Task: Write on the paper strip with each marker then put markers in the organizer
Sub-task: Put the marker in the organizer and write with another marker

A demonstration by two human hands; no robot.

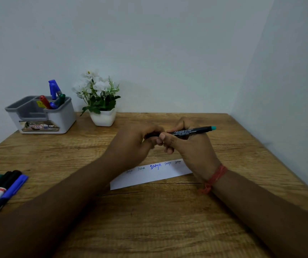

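Note:
My right hand (188, 144) grips a thin black marker (190, 131) with a teal end, held level above the table. My left hand (136, 140) has its fingers curled round the marker's left end, where the cap or tip is hidden. Below the hands lies a white paper strip (149, 176) with the same word written on it several times, once in bold blue. A grey and white organizer (56, 118) at the back left holds red, blue and green markers (53, 95). Several loose markers (0, 190) lie at the table's left edge.
A white pot of white flowers (102, 116) stands right of the organizer, against the back wall. The wooden table (149, 220) meets walls at the back and on the right. A red thread band circles my right wrist (214, 178).

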